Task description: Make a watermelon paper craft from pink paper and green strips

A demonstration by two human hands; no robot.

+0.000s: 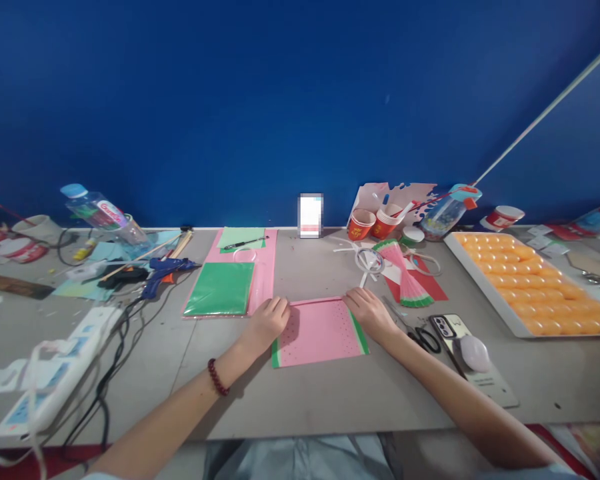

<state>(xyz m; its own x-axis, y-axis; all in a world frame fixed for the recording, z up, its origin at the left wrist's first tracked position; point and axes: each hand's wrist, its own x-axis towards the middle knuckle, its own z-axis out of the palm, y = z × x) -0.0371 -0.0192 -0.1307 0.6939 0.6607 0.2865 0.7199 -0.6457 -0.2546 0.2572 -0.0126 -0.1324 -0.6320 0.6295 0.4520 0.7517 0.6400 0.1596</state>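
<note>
A pink sheet of paper (320, 333) with green and white side edges and small dark dots lies flat on the table in front of me. Its far edge is folded over in a narrow strip. My left hand (271, 321) has its fingers closed on the left end of that fold. At the right end, my right hand (369, 312) pinches the same fold, with the fingertips pressed together. Behind the right hand lies a pleated paper fan shape (405, 277), pink with green ends and narrow in its middle.
Left: a green paper pack (221, 288), blue glue gun (163, 273), power strip (60, 373) and bottle (105, 212). Right: black scissors (427, 339), a phone (453, 330), red paper cups (363, 225) and a white tray of orange balls (500, 307). A blue wall (280, 100) rises behind.
</note>
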